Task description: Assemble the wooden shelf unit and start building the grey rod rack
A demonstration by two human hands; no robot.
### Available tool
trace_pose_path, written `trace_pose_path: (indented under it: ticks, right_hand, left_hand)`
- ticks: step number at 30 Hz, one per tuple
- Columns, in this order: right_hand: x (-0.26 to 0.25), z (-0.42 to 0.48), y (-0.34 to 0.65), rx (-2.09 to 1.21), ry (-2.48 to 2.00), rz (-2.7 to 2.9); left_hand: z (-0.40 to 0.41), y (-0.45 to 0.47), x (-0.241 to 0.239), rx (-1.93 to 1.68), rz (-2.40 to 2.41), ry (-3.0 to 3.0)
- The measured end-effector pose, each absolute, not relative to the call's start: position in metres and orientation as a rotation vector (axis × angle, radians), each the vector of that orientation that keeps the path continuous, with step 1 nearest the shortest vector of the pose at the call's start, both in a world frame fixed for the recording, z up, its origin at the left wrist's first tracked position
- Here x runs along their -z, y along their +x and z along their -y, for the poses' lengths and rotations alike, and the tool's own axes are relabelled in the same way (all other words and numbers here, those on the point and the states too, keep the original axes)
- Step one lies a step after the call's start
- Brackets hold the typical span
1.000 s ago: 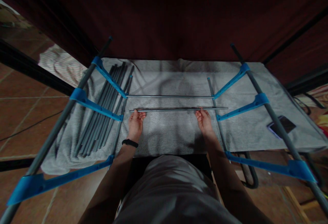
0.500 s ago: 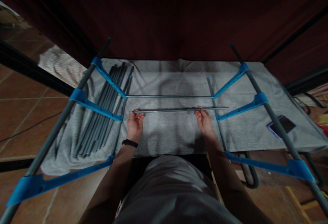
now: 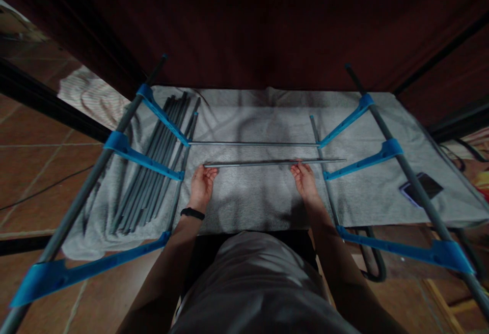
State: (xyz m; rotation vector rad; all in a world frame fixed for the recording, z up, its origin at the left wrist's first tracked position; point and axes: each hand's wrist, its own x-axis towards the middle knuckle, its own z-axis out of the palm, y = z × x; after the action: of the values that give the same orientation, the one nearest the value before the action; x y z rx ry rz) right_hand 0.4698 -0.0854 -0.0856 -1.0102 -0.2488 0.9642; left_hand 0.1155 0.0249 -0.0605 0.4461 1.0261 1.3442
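A thin grey metal tube (image 3: 255, 164) lies crosswise in my two hands, held just above the blanket. My left hand (image 3: 203, 180) grips it at its left end, and my right hand (image 3: 304, 177) pinches it short of the right end, which reaches past the right frame's inner pole. On either side stands a ladder-like frame of grey poles (image 3: 389, 130) joined by blue plastic brackets (image 3: 147, 161). Farther back, a fitted crossbar (image 3: 252, 143) links the two far brackets. My tube is nearly parallel to that bar, level with the middle brackets.
Several loose grey tubes (image 3: 153, 171) lie bundled on the blanket at left, partly behind the left frame. A grey blanket (image 3: 260, 201) covers the table. At right a phone (image 3: 422, 189) lies beside the right frame's outer pole. A dark red curtain (image 3: 244, 28) hangs behind.
The tube has slid slightly to the right, with its left end now nearer my left fingertips. Both hands stay almost in the same place.
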Motion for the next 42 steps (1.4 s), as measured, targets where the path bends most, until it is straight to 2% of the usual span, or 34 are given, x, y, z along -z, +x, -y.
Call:
trace_pose_path:
  ticks: [42]
  right_hand:
    - [0.073, 0.086, 0.466, -0.958, -1.041, 0.195]
  left_hand:
    - [-0.021, 0.119, 0.058, -1.304, -1.061, 0.554]
